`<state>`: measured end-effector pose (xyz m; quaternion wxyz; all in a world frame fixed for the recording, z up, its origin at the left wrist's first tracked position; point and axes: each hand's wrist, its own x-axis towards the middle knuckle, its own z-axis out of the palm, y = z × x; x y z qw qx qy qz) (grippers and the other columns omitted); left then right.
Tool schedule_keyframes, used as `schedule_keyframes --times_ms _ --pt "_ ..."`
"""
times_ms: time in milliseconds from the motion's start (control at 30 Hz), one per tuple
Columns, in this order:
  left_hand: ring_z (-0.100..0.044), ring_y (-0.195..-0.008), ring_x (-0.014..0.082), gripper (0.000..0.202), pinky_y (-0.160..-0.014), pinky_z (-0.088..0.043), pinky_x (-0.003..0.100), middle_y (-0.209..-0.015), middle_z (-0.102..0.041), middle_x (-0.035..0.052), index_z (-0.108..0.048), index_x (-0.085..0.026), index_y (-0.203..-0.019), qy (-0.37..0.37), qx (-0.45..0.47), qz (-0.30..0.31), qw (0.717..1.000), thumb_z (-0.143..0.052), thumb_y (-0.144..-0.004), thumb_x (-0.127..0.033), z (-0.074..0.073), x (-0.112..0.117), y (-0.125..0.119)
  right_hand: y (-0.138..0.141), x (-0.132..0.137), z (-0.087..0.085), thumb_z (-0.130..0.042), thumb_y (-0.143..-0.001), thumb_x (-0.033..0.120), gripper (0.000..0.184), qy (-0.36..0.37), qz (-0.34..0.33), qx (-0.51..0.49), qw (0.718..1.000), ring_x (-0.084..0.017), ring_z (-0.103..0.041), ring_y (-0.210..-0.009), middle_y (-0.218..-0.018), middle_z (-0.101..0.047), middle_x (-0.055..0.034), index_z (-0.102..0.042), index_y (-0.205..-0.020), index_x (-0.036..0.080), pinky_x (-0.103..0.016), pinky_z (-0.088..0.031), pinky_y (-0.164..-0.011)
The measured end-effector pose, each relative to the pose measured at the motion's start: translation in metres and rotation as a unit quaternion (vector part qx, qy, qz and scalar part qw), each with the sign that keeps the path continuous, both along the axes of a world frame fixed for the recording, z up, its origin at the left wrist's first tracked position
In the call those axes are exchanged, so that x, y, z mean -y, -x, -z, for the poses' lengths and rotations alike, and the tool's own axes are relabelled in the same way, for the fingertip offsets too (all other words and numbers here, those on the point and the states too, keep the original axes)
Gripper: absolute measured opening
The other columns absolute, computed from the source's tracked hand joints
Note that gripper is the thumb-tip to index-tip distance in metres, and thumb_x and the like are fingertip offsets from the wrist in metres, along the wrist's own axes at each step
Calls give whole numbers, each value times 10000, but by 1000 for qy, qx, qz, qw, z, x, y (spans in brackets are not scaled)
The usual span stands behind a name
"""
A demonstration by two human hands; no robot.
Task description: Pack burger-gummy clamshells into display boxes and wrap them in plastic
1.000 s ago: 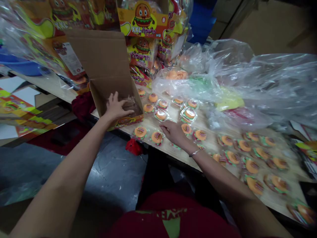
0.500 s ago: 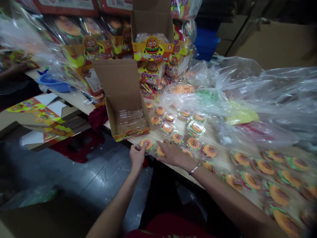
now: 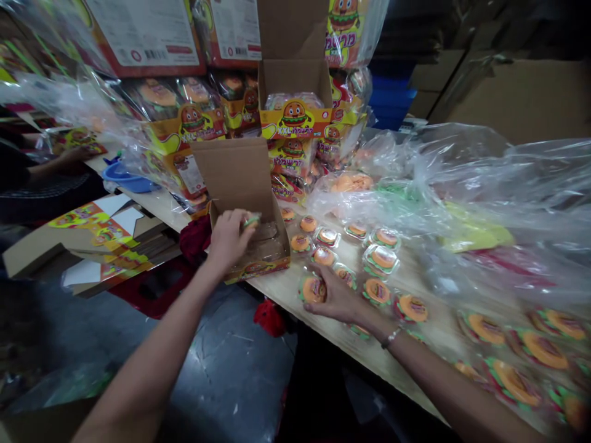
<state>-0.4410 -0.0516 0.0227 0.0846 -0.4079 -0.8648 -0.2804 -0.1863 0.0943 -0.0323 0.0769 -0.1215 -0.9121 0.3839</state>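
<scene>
1. My left hand point(image 3: 229, 237), which was at the table edge half a second ago, now pinches a burger gummy packet point(image 3: 252, 219) over the open display box point(image 3: 258, 269).
2. The packet is round with no clear long axis, and its green rim points into the box.
3. My right hand point(image 3: 335, 296) clasps a second packet point(image 3: 313, 288) on the wooden table point(image 3: 281, 284).

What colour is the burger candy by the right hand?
The burger candy is orange with a green edge, at the right hand; head view.

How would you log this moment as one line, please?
left hand: grips candy at open box | right hand: grips second candy near table edge
</scene>
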Motion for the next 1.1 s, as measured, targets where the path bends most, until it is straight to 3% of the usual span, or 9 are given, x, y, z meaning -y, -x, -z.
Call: schedule_keyframes --times_ms 33,133,333,500,667,800,900,967,1100 --pt "-510 -1155 315 306 -1036 -379 443 -1130 -579 122 -568 -197 -1114 93 1 -3 996 -572 -832 -319 -8 -10 31 14 -6 -6 -738 -689 429 863 -19 -18 -27 999 -287 -484 -1245 -1376 -458 -162 -355 -1412 154 -408 -413 -1022" --pt "-565 -1095 336 281 -1000 -412 407 -1026 -634 142 -624 -172 -970 194 30 19 980 -685 -706 -247 -8 -37 95 70 -22 -31 -729 -689 339 801 -151 -98 -106 978 -295 -467 -1215 -1320 -487 -162 -386 -1387 145 -424 -397 -1010" --pt "-641 -954 281 248 -876 -478 305 -919 -688 71 -645 -205 -848 283 62 65 955 -729 -615 -215 15 -44 128 192 -40 -78 -401 -938 154 376 -429 -213 -156 864 -286 -436 -1142 -1253 -532 -156 -501 -1300 123 -410 -356 -936" --pt "-662 -825 255 198 -749 -518 274 -763 -693 33 -654 -194 -733 348 105 75 928 -696 -546 -144 19 -41 140 253 -41 -69 -365 -971 129 291 -519 -276 -113 801 -260 -448 -1101 -1216 -561 -130 -567 -1180 145 -356 -371 -839" --pt "-662 -941 235 421 -796 -503 230 -975 -721 55 -658 -161 -985 358 115 80 923 -665 -564 -142 22 -41 140 276 -47 -45 -343 -992 161 304 -555 -285 -122 772 -270 -460 -1113 -1247 -544 -144 -533 -1230 146 -355 -422 -805" --pt "-633 -1061 257 621 -861 -492 254 -1197 -652 151 -545 -109 -1218 375 83 70 921 -667 -613 -174 20 -42 133 271 -46 -27 -377 -983 168 326 -545 -266 -89 791 -292 -459 -1183 -1408 -433 -165 -508 -1282 162 -382 -453 -853" --pt "-636 -1055 247 580 -846 -487 242 -1183 -656 149 -557 -106 -1191 396 68 75 913 -656 -621 -138 19 -45 127 263 -40 -17 -569 -900 229 431 -497 -248 -42 831 -305 -513 -1150 -1451 -377 -190 -483 -1314 144 -405 -464 -885" --pt "-657 -989 230 493 -799 -490 230 -1106 -688 112 -603 -131 -1103 413 67 84 904 -660 -613 -119 19 -47 123 258 -37 -15 -605 -866 214 531 -442 -192 -24 876 -300 -552 -1119 -1417 -409 -215 -430 -1356 110 -404 -472 -887" --pt "-659 -975 234 486 -762 -497 233 -1103 -686 109 -604 -144 -1081 429 63 98 896 -700 -605 -154 21 -52 114 257 -42 -19 -543 -889 145 327 -372 -127 22 919 -269 -607 -1056 -1190 -588 -197 -522 -1203 57 -371 -480 -875"
